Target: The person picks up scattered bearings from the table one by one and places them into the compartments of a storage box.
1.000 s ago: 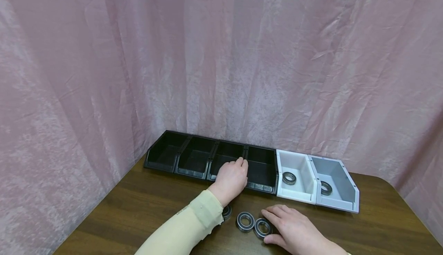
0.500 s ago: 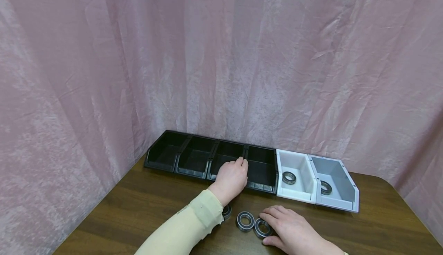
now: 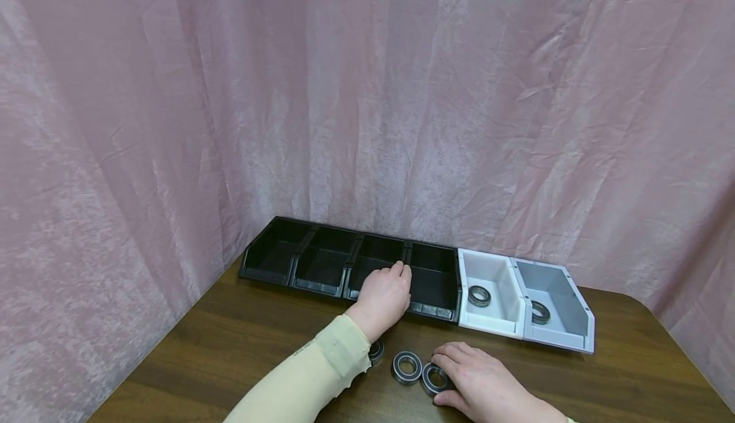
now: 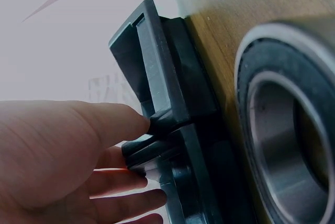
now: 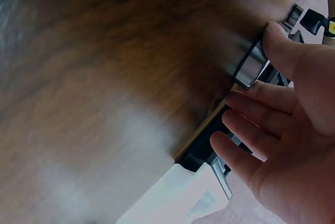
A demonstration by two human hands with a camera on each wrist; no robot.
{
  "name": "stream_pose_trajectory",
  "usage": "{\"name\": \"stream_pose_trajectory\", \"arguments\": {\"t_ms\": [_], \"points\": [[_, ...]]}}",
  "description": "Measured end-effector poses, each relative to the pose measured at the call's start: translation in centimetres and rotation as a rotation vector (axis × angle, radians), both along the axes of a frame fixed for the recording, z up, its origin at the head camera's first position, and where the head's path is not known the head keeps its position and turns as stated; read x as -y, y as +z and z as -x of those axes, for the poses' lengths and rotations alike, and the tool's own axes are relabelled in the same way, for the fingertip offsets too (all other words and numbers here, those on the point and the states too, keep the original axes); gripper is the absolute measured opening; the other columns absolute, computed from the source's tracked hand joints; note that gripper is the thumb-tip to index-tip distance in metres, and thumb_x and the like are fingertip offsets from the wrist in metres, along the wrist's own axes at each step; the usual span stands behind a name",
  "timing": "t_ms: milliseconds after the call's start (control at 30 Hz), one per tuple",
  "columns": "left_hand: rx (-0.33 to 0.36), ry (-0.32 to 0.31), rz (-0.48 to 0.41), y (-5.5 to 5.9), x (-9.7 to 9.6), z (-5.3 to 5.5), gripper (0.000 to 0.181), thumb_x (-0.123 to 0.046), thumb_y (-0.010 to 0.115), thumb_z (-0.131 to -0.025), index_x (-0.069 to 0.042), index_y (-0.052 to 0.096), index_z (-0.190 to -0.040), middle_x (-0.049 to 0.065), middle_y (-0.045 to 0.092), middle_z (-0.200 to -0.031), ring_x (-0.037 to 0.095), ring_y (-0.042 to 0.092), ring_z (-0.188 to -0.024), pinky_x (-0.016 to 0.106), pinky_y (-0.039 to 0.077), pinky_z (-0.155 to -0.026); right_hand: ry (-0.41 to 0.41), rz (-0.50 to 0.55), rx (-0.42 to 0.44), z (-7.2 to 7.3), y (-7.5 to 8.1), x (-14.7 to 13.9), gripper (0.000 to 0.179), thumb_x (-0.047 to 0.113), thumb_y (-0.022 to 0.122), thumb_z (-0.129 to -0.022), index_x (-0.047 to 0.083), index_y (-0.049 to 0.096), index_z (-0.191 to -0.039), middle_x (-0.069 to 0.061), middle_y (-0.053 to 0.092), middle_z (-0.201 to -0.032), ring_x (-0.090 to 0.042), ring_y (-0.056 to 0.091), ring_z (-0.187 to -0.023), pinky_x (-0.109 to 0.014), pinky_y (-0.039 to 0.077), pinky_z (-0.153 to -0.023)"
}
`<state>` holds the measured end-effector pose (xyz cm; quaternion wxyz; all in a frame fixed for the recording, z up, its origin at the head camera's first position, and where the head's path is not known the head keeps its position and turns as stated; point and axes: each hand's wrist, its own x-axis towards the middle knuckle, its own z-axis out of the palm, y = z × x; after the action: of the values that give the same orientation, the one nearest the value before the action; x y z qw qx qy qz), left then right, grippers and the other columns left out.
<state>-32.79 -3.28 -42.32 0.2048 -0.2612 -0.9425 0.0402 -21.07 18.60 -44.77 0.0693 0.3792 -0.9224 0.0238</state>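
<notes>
The step in hand appears to be the grasping of one bearing while the other hand takes hold of the bins. The right hand (image 3: pixel 482 375) has its grip closed on the right-hand bearing (image 3: pixel 427 379) at the near side of the desk (image 3: pixel 241 346), thumb and forefinger bent about the outer rim. The left hand (image 3: pixel 383 295) reaches farther in; its grip appears to pinch the divider wall (image 3: pixel 407 252) between the two right-hand units of the black bins (image 3: pixel 321 263), with the remaining fingers loosely extended. The middle bearing (image 3: pixel 396 368) lies flat just beside the grasped one, and the left-hand bearing (image 3: pixel 379 358) is partly hidden by the pale sleeve (image 3: pixel 321 359). Lifting the grasped bearing would call for a firm pinch on the rim, a straight upward pull that leaves its neighbour undisturbed, and clearance over the low front lip of a bin. At the right end of the row, the white bin (image 3: pixel 502 309) and the grey bin (image 3: pixel 565 311) each hold one bearing toward the left side. The desk is dark brown, wood-grained, with a rounded far right corner. A creased pink curtain (image 3: pixel 367 104) hangs behind the row and along the left side.
</notes>
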Motion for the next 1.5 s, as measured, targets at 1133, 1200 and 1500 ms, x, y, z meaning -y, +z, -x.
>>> {"name": "stream_pose_trajectory", "arguments": {"t_ms": [1133,1200,1500], "points": [[-0.035,-0.022,-0.011,0.3,0.1,-0.2,0.048,-0.036,0.081,-0.102,-0.005,0.073,-0.138,0.011,0.074,-0.138,0.020,0.079,-0.102,0.033,0.065,-0.090,-0.034,0.019,-0.022,-0.5,0.6,-0.6,0.053,0.056,0.083,-0.096,0.011,0.074,-0.121,0.003,0.069,-0.120,-0.018,0.066,-0.111,-0.040,0.061,-0.094],[-0.033,-0.022,-0.012,0.3,0.2,-0.3,0.048,-0.036,0.081,-0.102,-0.005,0.073,-0.138,0.011,0.074,-0.138,0.020,0.079,-0.102,0.033,0.065,-0.090,-0.037,0.024,-0.023,-0.4,0.8,-0.7,0.053,0.056,0.083,-0.096,0.011,0.074,-0.121,0.003,0.069,-0.120,-0.018,0.066,-0.111,-0.040,0.061,-0.094],[-0.009,-0.009,0.007,0.3,0.1,-0.1,0.048,-0.037,0.079,-0.103,-0.006,0.072,-0.140,0.010,0.073,-0.140,0.021,0.078,-0.104,0.034,0.064,-0.092,-0.053,0.025,-0.075,-0.3,2.0,-1.1,0.048,0.049,0.085,-0.096,0.010,0.073,-0.123,0.003,0.069,-0.119,-0.020,0.067,-0.113,-0.042,0.061,-0.096]]}}
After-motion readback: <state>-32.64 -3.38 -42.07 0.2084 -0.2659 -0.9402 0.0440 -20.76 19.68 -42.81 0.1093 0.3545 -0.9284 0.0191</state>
